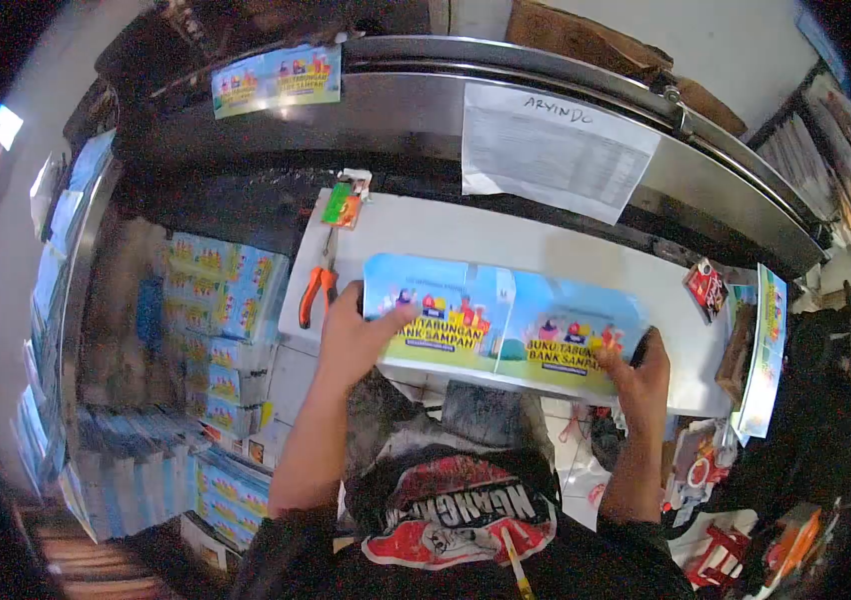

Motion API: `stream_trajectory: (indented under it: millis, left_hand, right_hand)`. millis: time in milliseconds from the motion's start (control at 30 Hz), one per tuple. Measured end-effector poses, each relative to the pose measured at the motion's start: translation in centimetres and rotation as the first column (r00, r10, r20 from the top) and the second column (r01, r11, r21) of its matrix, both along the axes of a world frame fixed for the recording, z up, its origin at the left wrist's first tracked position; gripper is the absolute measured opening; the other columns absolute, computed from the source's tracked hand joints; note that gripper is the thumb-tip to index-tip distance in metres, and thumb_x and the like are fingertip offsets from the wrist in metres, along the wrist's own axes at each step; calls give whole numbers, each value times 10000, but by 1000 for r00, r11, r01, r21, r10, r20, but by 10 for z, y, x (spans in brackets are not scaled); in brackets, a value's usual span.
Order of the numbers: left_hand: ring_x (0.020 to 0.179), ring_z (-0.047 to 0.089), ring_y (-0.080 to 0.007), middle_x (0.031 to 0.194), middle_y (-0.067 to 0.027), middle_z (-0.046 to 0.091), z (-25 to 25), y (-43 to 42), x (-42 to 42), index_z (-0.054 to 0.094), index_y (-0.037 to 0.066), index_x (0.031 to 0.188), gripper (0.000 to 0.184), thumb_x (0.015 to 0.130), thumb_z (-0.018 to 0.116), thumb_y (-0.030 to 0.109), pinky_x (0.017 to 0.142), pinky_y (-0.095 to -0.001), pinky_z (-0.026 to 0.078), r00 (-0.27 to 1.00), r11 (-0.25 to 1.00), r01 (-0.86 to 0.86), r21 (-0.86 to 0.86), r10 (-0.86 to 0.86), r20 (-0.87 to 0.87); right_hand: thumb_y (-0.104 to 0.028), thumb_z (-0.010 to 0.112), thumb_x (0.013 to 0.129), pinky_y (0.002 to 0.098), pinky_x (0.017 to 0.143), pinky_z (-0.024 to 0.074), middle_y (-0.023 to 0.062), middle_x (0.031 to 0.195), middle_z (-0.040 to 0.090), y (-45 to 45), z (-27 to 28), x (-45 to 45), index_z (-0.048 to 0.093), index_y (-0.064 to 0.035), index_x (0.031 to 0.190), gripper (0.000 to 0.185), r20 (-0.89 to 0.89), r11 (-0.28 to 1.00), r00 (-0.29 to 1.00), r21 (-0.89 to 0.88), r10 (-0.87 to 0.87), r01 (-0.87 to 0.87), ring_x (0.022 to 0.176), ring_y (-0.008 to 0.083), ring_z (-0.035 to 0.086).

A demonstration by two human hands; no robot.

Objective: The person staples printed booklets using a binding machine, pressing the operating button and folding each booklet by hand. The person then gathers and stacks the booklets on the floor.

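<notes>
Between my two hands is a wide printed sheet (502, 330), blue, green and yellow, with the same cover design twice, over the front part of the white board (586, 248). My left hand (361, 335) grips its left edge, thumb on the printed face, other fingers mostly hidden at the edge. At the right end my right hand (638, 372) holds the sheet in the same way, thumb on top. Whether it is one sheet or a thin stack I cannot tell. Orange-handled pliers (318, 288) lie on the board, left of the sheet.
Stacks of printed sheets (218, 290) and bound bundles (136, 490) stand at the left. A paper marked ARYINDO (558, 150) hangs on the metal bar ahead. A red packet (708, 290) and a wooden block (737, 352) are at the right.
</notes>
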State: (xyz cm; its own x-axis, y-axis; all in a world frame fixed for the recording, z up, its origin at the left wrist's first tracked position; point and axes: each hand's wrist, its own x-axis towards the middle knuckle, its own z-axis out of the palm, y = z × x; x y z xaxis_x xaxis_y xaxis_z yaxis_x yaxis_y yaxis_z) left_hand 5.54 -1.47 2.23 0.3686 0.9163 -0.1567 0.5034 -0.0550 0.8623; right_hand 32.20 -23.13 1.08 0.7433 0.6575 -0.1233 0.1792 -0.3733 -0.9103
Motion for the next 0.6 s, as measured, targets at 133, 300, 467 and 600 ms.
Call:
stream_trajectory:
  millis: [133,300,467,600]
  left_hand:
    - [940,678,-327,987,-252,684,-37,28,-10,647,-94,1030,787,673,772,595,829,-383,516,968,996,61,-58,-73,-241]
    - [963,671,-354,996,-272,676,-40,40,-14,642,-96,1057,830,672,753,631,844,-393,514,919,987,158,-23,-156,-362]
    - [950,668,-352,1003,-235,682,0,51,-51,639,-28,1121,655,800,700,540,814,-412,512,959,958,-104,266,168,-230]
    - [939,661,-367,993,-236,682,-22,109,-91,637,-17,1132,578,880,632,504,831,-417,502,935,876,-353,328,325,138]
  right_hand:
    - [-254,817,713,370,941,461,163,1157,611,17,8,-11,557,-3,1212,616,416,967,906,-253,80,30,1072,262,577]
    - [-395,740,770,474,1007,417,137,1350,493,50,22,-61,542,-47,1277,645,692,789,398,-438,602,-431,1236,340,464]
    - [-474,698,784,526,978,420,119,1361,490,42,9,-80,551,-56,1271,658,602,652,270,-617,752,-441,1215,315,472]
    - [-453,691,795,482,959,451,107,1354,510,43,13,-85,560,-59,1262,625,566,607,231,-685,791,-402,1198,311,499]
